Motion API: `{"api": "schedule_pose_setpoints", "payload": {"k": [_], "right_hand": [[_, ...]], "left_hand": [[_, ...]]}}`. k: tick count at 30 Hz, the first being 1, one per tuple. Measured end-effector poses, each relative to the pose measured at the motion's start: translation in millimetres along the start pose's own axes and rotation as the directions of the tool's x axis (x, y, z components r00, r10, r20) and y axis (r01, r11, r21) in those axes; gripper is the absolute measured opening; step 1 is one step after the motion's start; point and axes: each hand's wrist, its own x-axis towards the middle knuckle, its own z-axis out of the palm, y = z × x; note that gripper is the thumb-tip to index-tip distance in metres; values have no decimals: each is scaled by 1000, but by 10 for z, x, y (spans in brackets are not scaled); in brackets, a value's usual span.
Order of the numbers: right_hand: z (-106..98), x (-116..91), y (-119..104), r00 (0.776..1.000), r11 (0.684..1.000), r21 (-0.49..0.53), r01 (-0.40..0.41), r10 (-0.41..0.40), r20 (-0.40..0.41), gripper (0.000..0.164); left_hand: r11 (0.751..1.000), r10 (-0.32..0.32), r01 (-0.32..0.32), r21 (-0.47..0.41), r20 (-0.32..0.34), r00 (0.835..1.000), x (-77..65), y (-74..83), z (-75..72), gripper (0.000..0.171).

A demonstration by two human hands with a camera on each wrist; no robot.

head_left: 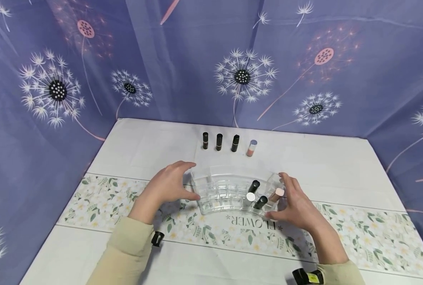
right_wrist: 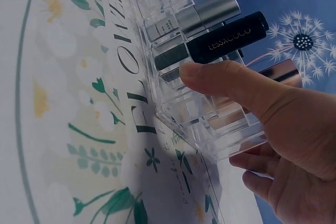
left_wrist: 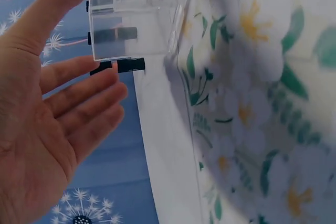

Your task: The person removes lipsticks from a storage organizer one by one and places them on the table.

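A clear lipstick organizer (head_left: 215,204), curved and stepped, stands on the table between both hands. My left hand (head_left: 170,183) spans its left end, thumb at the front part and straight fingers by the back corner. At the opposite end, my right hand (head_left: 297,204) grips the organizer, its thumb (right_wrist: 210,77) at the front and fingers behind. Upright in the right-hand slots are two black lipsticks (head_left: 254,186) (head_left: 261,202), a silver-capped tube (right_wrist: 212,14) and a rose-gold-capped lipstick (head_left: 277,194). The left-hand slots hold no lipsticks.
Behind the organizer stand three black lipsticks (head_left: 219,142) and a tube with a grey-blue cap and peach base (head_left: 252,148) in a row. A white table cover (head_left: 154,142) with a floral band lies underneath. A blue dandelion curtain (head_left: 183,71) surrounds the table's back and sides.
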Motion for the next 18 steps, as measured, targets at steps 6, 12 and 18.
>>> {"api": "schedule_pose_setpoints", "payload": {"k": [6, 12, 18], "right_hand": [[-1, 2, 7, 1000, 1000, -3, -2, 2, 0, 131], [0, 12, 7, 1000, 1000, -2, 5, -5, -1, 131], [10, 15, 15, 1000, 1000, -3, 6, -6, -3, 131]], "left_hand": [[1000, -17, 17, -16, -14, 1000, -29, 25, 130, 110], [998, -52, 51, -27, -39, 998, -70, 60, 206, 114], [995, -72, 69, -67, -40, 997, -89, 104, 280, 124]]}}
